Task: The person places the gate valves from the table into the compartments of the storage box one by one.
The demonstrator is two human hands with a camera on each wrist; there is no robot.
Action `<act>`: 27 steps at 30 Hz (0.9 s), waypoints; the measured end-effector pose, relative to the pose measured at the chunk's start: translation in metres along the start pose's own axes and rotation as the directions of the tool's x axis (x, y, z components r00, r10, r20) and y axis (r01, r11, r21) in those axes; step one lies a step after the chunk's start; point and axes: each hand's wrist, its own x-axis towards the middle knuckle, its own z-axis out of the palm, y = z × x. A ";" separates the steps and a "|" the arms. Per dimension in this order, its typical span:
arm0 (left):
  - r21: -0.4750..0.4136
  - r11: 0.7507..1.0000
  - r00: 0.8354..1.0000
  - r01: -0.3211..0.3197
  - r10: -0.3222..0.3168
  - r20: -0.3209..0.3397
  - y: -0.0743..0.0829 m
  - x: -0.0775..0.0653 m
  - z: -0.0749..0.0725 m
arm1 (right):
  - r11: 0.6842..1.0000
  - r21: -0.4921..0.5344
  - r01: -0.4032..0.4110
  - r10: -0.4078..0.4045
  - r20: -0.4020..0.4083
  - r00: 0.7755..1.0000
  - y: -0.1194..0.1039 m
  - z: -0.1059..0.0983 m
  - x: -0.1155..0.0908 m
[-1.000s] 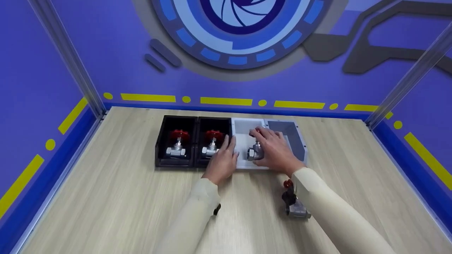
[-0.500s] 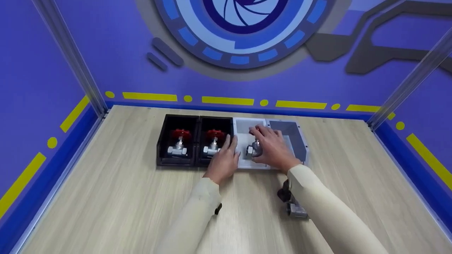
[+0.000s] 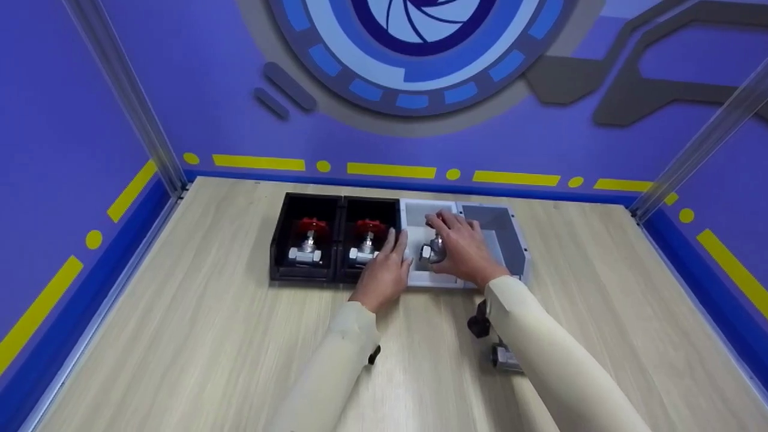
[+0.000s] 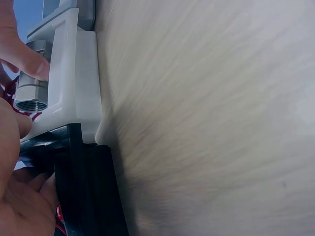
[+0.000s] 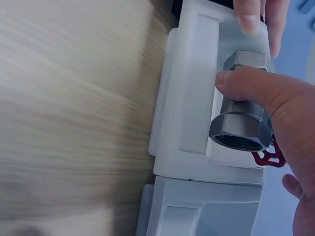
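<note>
My right hand (image 3: 465,249) pinches a metal valve (image 5: 241,118) with a red handwheel (image 5: 271,156) inside the white bin (image 3: 420,279). Its thumb lies across the hexagonal-ended body, while the fingers hide most of the wheel in the head view. With my left hand (image 3: 384,275) I straddle the adjoining walls of the white bin and the neighbouring black bin (image 4: 91,191), thumb on the white side and other fingers inside the black one. That bin holds another red-wheeled valve (image 3: 363,252), partly behind my hand. A similar valve (image 3: 306,255) stands in the leftmost black bin (image 3: 300,277).
The grey bin (image 3: 498,222) adjoins the white one on the right. Partly under my right sleeve, a metal valve (image 3: 503,358) lies on the wooden tabletop (image 3: 210,336). Blue panels (image 3: 240,132) enclose the back and sides.
The head view shifts slightly. My right hand and the valve have moved a little back and left within the white bin. The right sleeve covers more of the valve on the table.
</note>
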 end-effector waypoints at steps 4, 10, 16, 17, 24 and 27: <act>-0.001 1.000 1.000 -0.004 0.004 -0.007 0.000 0.000 0.000 | 1.000 0.004 0.006 -0.006 -0.003 1.000 0.001 0.001 0.000; -0.007 1.000 1.000 -0.006 0.006 -0.011 0.000 -0.001 0.000 | 1.000 -0.002 0.021 -0.021 -0.008 1.000 0.001 0.003 0.002; -0.005 1.000 1.000 0.013 -0.013 0.025 0.001 0.000 -0.001 | 0.999 -0.022 0.037 -0.037 0.003 0.999 0.000 0.005 0.004; -0.005 1.000 0.999 0.018 -0.018 0.035 0.001 0.000 -0.002 | 0.999 -0.026 0.039 -0.039 0.006 0.999 -0.001 0.006 0.004; -0.012 1.000 0.998 0.024 -0.024 0.050 0.001 0.000 -0.002 | 0.998 -0.029 0.051 -0.050 0.024 0.998 -0.002 0.006 0.006; -0.011 1.000 0.999 0.018 -0.018 0.042 0.000 0.000 -0.002 | 0.997 -0.041 0.058 -0.057 0.031 0.998 -0.002 0.006 0.007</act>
